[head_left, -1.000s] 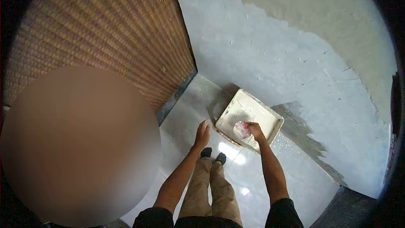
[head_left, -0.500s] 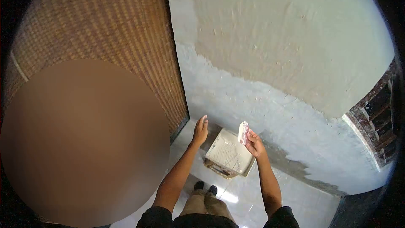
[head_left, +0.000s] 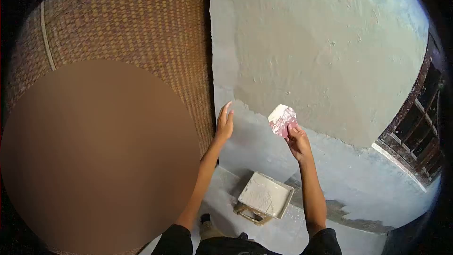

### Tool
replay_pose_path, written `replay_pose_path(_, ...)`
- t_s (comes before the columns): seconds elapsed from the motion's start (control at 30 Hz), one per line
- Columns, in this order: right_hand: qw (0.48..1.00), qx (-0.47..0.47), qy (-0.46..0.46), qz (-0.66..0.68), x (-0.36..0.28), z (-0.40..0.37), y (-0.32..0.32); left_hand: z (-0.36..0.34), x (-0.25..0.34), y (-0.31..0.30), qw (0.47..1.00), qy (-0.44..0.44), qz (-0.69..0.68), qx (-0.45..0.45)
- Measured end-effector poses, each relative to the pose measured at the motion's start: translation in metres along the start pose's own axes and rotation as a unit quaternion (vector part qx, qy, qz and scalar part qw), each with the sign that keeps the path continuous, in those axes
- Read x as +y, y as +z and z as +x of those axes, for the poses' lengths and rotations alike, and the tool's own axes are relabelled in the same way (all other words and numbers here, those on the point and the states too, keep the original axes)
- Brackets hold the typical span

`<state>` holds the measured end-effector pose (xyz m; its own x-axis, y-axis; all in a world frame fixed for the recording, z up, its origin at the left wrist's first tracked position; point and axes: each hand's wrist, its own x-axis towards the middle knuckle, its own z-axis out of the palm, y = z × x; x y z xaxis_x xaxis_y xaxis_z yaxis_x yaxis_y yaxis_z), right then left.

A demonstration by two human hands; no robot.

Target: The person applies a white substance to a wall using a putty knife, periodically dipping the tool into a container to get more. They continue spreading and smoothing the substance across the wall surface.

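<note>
Two dark sleeves (head_left: 175, 241) frame the view at its near edge, with the person's feet (head_left: 205, 217) on the pale floor (head_left: 214, 193) between the forearms. The left hand (head_left: 225, 123) is raised and empty, its fingers loosely extended. The right hand (head_left: 300, 144) grips a flat pink scraper (head_left: 282, 119) (its upper part smeared with white paste), held up in front of the wall (head_left: 321, 61); whether the two touch, I cannot tell. Below the hands, a shallow tray (head_left: 287, 204) of ridged white paste (head_left: 264, 194) sits on a stained stool (head_left: 240, 208). Behind, a beige patch covers much of the grey-blue wall, between a woven panel (head_left: 127, 19) at image left and a barred window (head_left: 420, 127) at image right.
</note>
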<state>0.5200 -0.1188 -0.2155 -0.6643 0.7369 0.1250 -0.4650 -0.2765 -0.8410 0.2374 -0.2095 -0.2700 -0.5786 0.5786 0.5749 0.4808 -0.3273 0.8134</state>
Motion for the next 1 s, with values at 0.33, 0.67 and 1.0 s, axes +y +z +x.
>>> replay_pose_path(0.33, 0.996, 0.071, -0.051, -0.001, -0.001, 0.088, 0.137, 0.137, 0.014, -0.092, 0.996, 0.062, -0.052, -0.03)
replay_pose_path(0.67, 0.982, 0.021, -0.157, -0.102, -0.014, 0.164, 0.179, 0.238, 0.013, -0.09, 0.985, 0.159, -0.046, -0.038)
replay_pose_path(1.0, 0.927, 0.054, -0.268, -0.257, -0.076, 0.24, 0.239, 0.31, 0.023, -0.067, 0.968, 0.248, -0.041, -0.001)
